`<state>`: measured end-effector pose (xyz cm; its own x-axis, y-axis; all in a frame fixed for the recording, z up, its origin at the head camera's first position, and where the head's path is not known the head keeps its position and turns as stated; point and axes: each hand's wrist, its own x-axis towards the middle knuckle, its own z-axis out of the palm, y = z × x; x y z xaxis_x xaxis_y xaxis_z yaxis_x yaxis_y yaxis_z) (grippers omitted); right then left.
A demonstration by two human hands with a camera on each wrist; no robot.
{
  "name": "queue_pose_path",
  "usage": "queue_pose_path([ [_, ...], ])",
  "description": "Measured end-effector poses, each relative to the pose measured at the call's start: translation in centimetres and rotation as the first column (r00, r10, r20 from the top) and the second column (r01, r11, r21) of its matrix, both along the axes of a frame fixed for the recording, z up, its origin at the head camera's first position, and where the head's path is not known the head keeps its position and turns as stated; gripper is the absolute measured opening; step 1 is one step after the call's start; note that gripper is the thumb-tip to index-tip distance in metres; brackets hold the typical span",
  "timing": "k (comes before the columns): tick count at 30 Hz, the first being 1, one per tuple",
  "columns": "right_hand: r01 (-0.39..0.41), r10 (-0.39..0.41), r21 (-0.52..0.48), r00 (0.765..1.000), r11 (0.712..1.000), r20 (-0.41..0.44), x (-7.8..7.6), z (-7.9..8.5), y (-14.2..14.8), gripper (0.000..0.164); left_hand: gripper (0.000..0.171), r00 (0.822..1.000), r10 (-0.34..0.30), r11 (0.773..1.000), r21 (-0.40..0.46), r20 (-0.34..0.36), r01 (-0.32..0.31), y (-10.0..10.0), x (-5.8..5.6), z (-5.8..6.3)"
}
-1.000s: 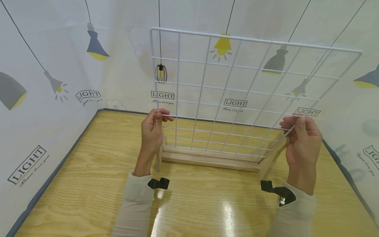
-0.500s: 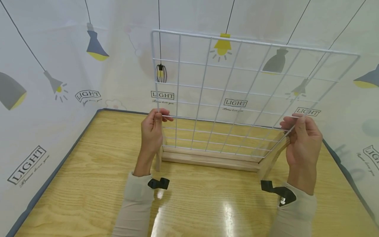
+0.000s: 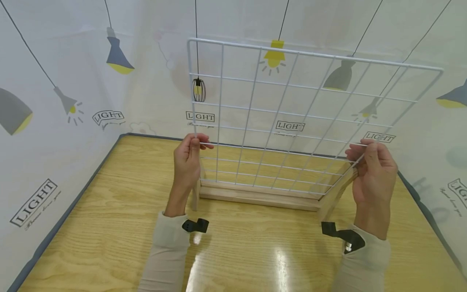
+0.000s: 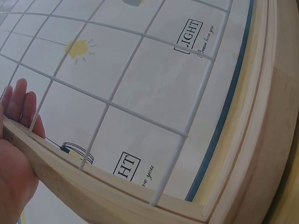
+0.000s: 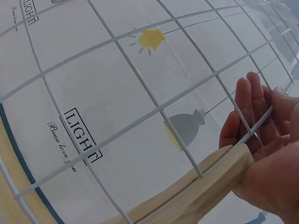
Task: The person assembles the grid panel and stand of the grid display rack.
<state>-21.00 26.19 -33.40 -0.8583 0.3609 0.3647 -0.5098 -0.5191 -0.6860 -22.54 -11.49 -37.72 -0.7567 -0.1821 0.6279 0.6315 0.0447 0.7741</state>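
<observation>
A white wire grid panel point(image 3: 298, 52) stands tilted over a pale wooden frame point(image 3: 259, 199), its lower edge close to the frame's bottom rail. My left hand point(image 3: 187, 162) pinches the panel's left edge between thumb and fingers. On the opposite side, my right hand point(image 3: 375, 174) grips the right edge the same way. In the right wrist view, the wire edge runs along a groove in a rounded wooden side piece point(image 5: 205, 186). The left wrist view has the other wooden side piece point(image 4: 60, 182) beside the grid's edge, partly covered by my left hand point(image 4: 18, 172).
All of this stands on a wood-grain table point(image 3: 109, 227). A pale cloth point(image 3: 153, 81) printed with lamps hangs behind and on both sides, its dark blue border meeting the tabletop. Black camera mounts sit on both wrists.
The panel's top edge has sunk slightly, more so in the first half second. Both hands keep their hold and stay almost where they were.
</observation>
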Motion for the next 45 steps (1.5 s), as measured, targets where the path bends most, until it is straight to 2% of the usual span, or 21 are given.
queue_pose_path([
  [25,-0.058,0.055,-0.076,0.998,0.995,-0.040,-0.27,0.05,0.13,0.025,0.050,1.000,0.000,1.000,-0.002,-0.015,0.000,0.03,-0.14,-0.02],
  [45,-0.058,0.056,-0.092,0.998,0.994,-0.020,-0.49,0.32,0.13,0.025,0.046,1.000,0.007,1.000,0.021,-0.003,-0.007,0.20,-0.29,0.12],
])
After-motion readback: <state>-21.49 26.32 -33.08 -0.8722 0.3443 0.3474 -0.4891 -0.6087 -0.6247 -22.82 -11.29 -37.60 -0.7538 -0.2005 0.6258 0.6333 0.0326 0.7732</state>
